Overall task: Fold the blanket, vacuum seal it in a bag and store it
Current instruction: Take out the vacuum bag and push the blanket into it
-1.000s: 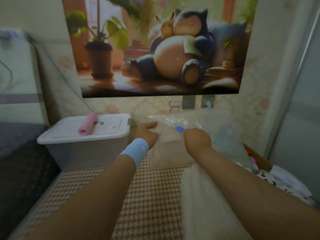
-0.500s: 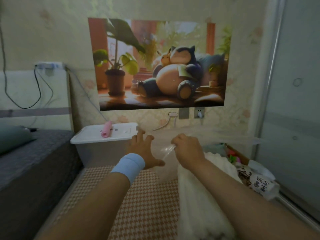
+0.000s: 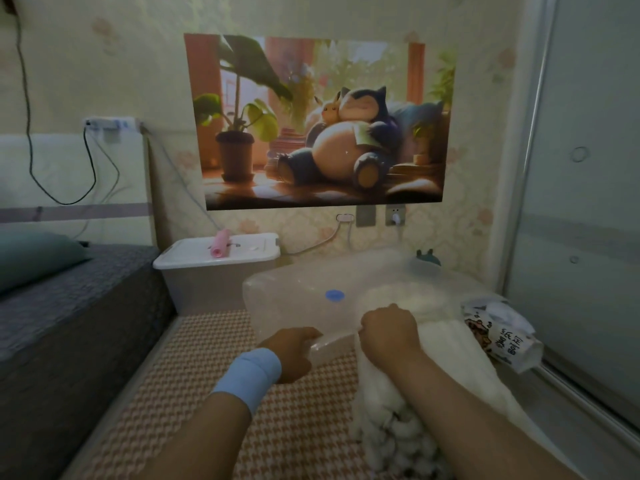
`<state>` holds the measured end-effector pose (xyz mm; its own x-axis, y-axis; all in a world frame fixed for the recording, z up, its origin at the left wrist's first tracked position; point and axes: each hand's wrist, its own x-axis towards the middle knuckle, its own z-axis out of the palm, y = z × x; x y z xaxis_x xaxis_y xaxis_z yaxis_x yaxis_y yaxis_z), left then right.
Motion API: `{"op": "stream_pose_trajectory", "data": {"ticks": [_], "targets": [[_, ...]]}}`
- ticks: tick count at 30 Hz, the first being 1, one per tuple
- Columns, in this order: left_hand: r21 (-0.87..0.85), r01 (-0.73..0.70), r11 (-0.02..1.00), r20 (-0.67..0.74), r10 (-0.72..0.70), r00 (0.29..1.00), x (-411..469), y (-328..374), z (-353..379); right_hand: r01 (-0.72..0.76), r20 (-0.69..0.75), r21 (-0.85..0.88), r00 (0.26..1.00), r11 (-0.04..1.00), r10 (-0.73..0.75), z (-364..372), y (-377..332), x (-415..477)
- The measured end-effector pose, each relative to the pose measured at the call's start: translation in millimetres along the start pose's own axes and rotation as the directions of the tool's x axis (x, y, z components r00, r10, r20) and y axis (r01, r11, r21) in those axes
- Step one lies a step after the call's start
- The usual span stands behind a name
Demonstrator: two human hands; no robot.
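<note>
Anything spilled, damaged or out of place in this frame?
Nothing spilled or damaged. The blanket looks only partly inside the vacuum bag, its near end bunched outside the mouth that the left hand and right hand grip. A crumpled printed bag lies beside it.

We log both forearms reaching forward from the bottom of the view, angled slightly toward each other. The left hand [image 3: 293, 351], with a pale blue wristband [image 3: 250, 373] on its wrist, has its fingers curled and pinches the near edge of the clear bag [image 3: 291, 299]. The right hand [image 3: 388, 332] is fisted, knuckles up, and grips the same edge close beside the left without touching it.
</note>
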<state>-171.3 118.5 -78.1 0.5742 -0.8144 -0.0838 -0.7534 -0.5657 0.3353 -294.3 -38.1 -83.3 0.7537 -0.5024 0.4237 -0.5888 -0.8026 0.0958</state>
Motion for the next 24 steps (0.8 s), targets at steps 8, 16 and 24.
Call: {"op": "stream_pose_trajectory", "data": {"ticks": [8,16,24], "targets": [[0.47,-0.031,0.882,-0.595,0.343,0.727,14,11,-36,-0.095,-0.157,0.012,0.983,0.995,0.096,-18,-1,16],[0.273,0.311,0.91,-0.792,0.028,0.61,35,14,-69,0.031,-0.114,0.519,0.993,0.854,0.033,-21,6,49],[0.65,-0.157,0.744,-0.653,0.652,0.386,91,-6,-28,0.188,0.192,0.286,0.95,0.94,-0.248,18,-16,139]]}}
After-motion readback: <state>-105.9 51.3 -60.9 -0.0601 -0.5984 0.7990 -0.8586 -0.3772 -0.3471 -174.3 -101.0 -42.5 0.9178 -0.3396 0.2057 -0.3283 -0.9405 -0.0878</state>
